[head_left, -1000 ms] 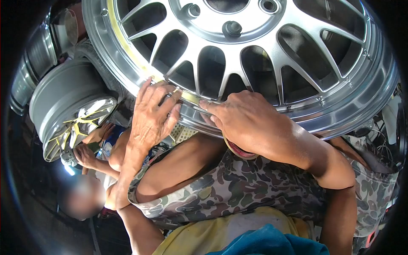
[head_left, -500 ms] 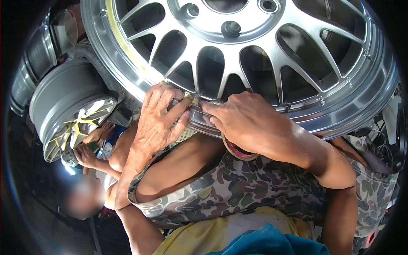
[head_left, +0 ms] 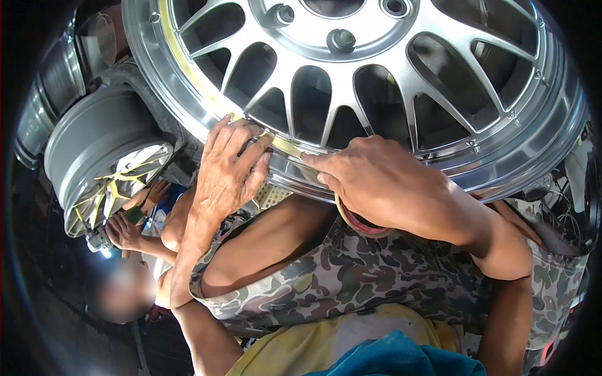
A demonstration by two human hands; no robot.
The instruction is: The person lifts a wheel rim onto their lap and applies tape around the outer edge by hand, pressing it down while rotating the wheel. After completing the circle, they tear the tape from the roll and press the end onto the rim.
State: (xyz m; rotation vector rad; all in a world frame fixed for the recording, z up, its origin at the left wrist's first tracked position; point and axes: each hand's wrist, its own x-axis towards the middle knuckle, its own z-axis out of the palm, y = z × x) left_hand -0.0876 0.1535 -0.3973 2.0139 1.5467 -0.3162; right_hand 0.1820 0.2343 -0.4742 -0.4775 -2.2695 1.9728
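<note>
A silver alloy wheel (head_left: 382, 69) with many spokes fills the upper view, partly cut off at the top. A strip of yellow masking tape (head_left: 172, 37) follows the inside of its polished lip, around the spoke ends. My left hand (head_left: 229, 163) rests on the lip, fingers stretched over the tape and thumb apart. To its right, my right hand (head_left: 376, 178) presses an extended index finger at the tape line, its other fingers curled under. A tape roll (head_left: 360, 227) with a pinkish inner ring hangs beneath that hand, partly hidden by it.
At left, another wheel (head_left: 94, 144) with yellow tape on its spokes stands tilted. A co-worker's hand (head_left: 123, 230) holds a grey tool against it. More rims (head_left: 59, 81) and a tyre are stacked behind. My legs in camouflage shorts (head_left: 351, 276) are below the wheel.
My left hand has slid left along the lip, away from my right fingertip, uncovering a tape stretch between them. My right hand and the roll have shifted slightly right.
</note>
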